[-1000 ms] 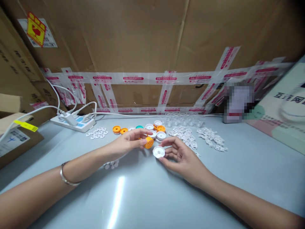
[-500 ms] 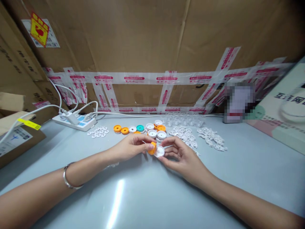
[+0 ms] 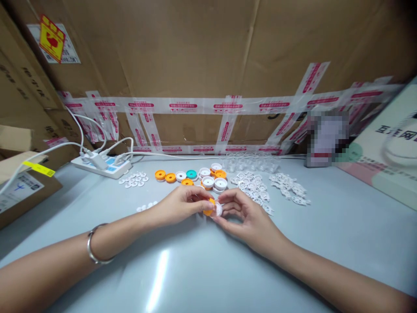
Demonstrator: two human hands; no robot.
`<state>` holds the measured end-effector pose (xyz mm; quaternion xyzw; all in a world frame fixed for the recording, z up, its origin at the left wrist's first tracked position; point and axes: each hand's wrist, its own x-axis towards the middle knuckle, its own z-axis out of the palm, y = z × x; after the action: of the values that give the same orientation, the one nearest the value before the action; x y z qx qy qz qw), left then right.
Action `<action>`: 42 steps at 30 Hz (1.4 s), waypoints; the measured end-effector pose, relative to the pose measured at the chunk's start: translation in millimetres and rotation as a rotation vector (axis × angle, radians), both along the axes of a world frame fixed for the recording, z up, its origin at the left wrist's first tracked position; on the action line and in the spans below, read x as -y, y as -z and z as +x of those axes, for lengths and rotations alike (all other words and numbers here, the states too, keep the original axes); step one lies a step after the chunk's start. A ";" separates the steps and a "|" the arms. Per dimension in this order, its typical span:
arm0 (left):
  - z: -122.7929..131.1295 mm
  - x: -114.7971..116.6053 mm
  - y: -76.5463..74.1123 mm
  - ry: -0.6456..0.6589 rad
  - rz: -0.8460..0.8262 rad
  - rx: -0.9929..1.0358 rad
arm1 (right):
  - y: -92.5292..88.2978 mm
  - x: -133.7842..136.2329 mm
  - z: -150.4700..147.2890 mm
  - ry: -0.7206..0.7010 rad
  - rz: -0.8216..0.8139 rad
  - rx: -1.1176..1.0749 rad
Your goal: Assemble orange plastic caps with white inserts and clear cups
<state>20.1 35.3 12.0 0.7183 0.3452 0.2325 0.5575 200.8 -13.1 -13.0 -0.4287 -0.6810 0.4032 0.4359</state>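
Note:
Between thumb and fingers, my left hand [image 3: 192, 203] grips an orange round plastic part [image 3: 209, 208]. My right hand [image 3: 240, 213] pinches a white round plastic cap [image 3: 218, 209] by its edge. The two parts meet over the table, the white one facing the orange one; whether they are joined I cannot tell. Just behind my hands lies a group of round caps, among them an orange cap [image 3: 160, 174], a teal cap [image 3: 191, 174] and a white cap [image 3: 220, 183]. White openwork discs [image 3: 250, 184] lie in a pile behind my right hand.
Clear plastic cups [image 3: 250, 163] line the back by a large cardboard box [image 3: 195, 52]. A second pile of white discs [image 3: 289, 187] lies to the right. Small white pieces [image 3: 134, 179] are near a power strip [image 3: 102, 165] with cables. A blurred-out object [image 3: 327, 139] stands at the back right.
My hands have brought the orange part and the white cap closer together. The white cap has turned from facing up to facing the orange part.

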 end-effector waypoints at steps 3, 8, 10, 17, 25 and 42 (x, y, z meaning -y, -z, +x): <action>1.8 2.2 1.1 -0.004 0.004 -0.001 | 0.5 0.9 -0.7 -0.018 0.000 -0.006; 4.4 7.1 1.3 -0.066 0.075 -0.033 | 1.4 1.7 -1.4 -0.023 -0.012 -0.022; 4.9 9.7 0.2 -0.103 0.161 -0.086 | 1.4 2.1 -1.9 -0.022 -0.014 -0.025; 5.6 14.5 1.0 -0.118 0.374 -0.182 | 1.2 3.5 -3.5 -0.009 -0.035 -0.044; 2.2 14.5 -4.4 -0.073 0.354 -0.228 | 2.2 4.7 -4.3 0.001 -0.066 -0.073; 0.9 15.9 -9.9 -0.016 0.269 -0.291 | 2.2 11.9 -5.7 0.067 -0.177 -0.149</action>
<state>21.1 19.3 21.9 0.8096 0.3937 0.1748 0.3989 195.1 -25.0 -15.2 -0.4570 -0.5935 0.4778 0.4591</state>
